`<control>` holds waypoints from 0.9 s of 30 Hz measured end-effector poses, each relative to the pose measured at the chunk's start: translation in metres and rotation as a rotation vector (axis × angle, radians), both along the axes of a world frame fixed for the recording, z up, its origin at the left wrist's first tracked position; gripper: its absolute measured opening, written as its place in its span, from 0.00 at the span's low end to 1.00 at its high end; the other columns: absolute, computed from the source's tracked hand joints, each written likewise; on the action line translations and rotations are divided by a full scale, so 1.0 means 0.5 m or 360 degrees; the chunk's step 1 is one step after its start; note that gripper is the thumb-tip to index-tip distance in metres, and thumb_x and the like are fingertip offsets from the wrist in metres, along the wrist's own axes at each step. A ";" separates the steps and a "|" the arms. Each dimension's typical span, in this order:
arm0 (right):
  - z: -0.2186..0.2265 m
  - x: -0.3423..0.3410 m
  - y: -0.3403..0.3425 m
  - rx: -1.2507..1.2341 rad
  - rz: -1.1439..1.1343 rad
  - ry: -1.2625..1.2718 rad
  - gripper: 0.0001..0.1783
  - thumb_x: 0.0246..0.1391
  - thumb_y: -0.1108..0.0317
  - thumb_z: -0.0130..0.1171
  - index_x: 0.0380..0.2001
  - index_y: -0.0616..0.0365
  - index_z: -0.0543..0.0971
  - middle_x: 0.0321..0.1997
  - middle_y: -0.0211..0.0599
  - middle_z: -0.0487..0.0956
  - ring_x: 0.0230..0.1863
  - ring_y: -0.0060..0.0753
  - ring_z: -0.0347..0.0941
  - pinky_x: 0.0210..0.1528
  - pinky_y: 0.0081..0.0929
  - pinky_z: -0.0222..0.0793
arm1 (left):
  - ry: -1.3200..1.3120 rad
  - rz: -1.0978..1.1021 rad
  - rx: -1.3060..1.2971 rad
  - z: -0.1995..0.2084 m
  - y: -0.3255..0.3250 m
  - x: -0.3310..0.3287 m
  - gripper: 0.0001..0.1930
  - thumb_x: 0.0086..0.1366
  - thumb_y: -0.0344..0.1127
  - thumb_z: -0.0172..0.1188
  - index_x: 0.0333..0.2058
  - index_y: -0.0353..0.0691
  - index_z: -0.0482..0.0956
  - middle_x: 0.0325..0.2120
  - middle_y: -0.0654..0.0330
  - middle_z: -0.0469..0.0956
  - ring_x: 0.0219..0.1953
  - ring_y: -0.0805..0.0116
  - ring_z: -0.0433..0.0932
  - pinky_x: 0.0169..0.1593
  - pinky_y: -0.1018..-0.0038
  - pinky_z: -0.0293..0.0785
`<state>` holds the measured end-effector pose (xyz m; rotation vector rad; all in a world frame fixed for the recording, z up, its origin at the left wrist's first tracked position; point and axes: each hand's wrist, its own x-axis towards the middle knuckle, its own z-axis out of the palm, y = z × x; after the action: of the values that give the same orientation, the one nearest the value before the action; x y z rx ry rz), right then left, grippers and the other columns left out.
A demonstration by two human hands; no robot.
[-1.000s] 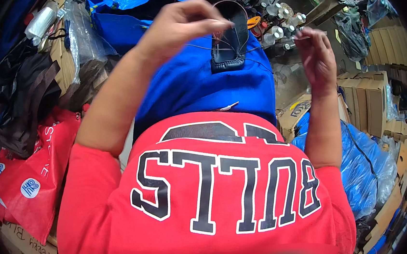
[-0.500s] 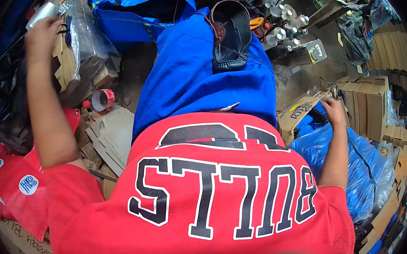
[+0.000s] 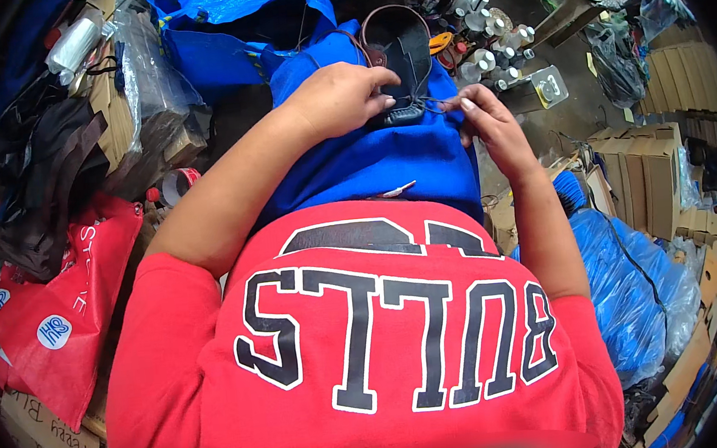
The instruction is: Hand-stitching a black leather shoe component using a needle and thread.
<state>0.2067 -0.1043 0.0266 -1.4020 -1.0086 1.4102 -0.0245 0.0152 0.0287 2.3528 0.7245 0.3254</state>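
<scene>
A black leather shoe (image 3: 406, 62) lies across my lap on blue cloth (image 3: 370, 159), its rounded toe end toward me. My left hand (image 3: 339, 98) grips the toe end from the left, thumb and forefinger at its edge; part of the toe is hidden under these fingers. Just right of the shoe, my right hand (image 3: 490, 119) is closed in a pinch on a dark thread (image 3: 429, 102). That thread runs in loose loops over the toe. Whether a needle is also in the fingers cannot be made out.
A blue tarp bag (image 3: 228, 5) stands ahead. Several bottles (image 3: 491, 29) and an orange-handled tool (image 3: 441, 42) are beyond the shoe. Cardboard boxes (image 3: 654, 185) and a blue plastic bundle (image 3: 616, 287) are at right. A red bag (image 3: 86, 325) and wrapped boards (image 3: 146, 80) are at left.
Both hands have come in from wide apart to the shoe. My left hand now grips its toe end, and my right pinches thread close beside it.
</scene>
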 end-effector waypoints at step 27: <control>0.015 0.030 0.095 0.0420 0.0412 -0.1196 0.05 0.47 0.75 0.62 0.30 0.58 0.80 0.32 0.29 0.74 0.37 0.24 0.71 0.41 0.21 0.66 | 0.0118 -0.0598 -0.0204 -0.019 0.110 0.105 0.13 0.54 0.38 0.66 0.36 0.39 0.81 0.34 0.58 0.74 0.40 0.61 0.75 0.46 0.71 0.70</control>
<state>0.2215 -0.0570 0.0342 -1.6716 -1.8343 0.8588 0.0281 0.0703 0.0191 2.3266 0.3130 0.0267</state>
